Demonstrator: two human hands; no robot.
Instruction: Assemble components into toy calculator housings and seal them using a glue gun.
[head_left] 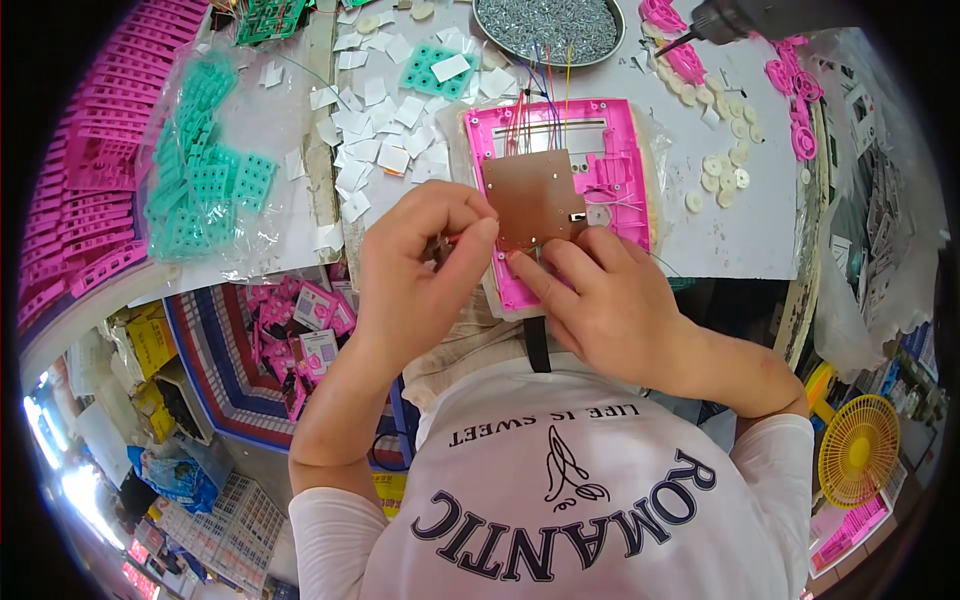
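On the near edge of the bench lies a pink plastic casing [625, 150] with its inside facing up. A brown circuit board [530, 190] sits over its middle, with red, blue and yellow wires [545, 105] running from its far edge. At the board's near left corner, my left hand [425, 255] is closed in a pinch; a bit of red shows between its fingers, too small to name. My right hand [615, 300] presses its bent fingers on the board's near edge, holding it against the casing. One of its fingertips reaches close to my left hand's pinch.
A round tray of small screws [548, 30] stands behind the casing. White paper pieces [375, 130] and bagged turquoise button pads [205, 185] lie to the left. Cream discs [720, 175] and a power screwdriver [715, 25] are at the right. A basket [235, 370] of pink parts stands below.
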